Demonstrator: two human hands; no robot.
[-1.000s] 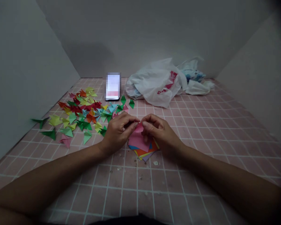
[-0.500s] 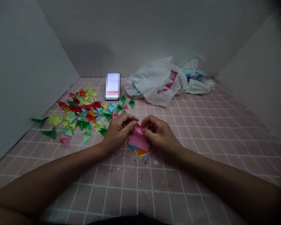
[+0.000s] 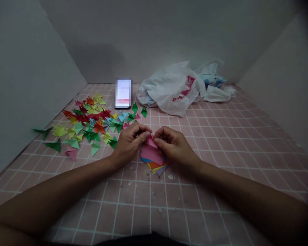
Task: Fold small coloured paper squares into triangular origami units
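Note:
Between my two hands is a small folded piece of pink paper [image 3: 151, 141], pinched by the fingertips on both sides. My left hand [image 3: 130, 141] is closed on its left edge, thumb against forefinger. My right hand [image 3: 175, 145] grips the right side in the same way. Fingers cover much of the folded piece, so its exact shape is hard to make out. Just below lies a fanned stack of square coloured paper [image 3: 154, 157], pink on top, with blue, orange, yellow and purple corners showing.
Many folded paper birds [image 3: 92, 128] in several colours lie spread on the left of the pink tiled surface [image 3: 220, 143]. A lit phone [image 3: 123, 94] stands behind them. White plastic bags [image 3: 169, 89] lie crumpled at the back. Small scraps [image 3: 170, 177] dot the surface in front.
Both hands stay in nearly the same place. My right fingertips have shifted very slightly against the pink paper, and its fold shows a little differently.

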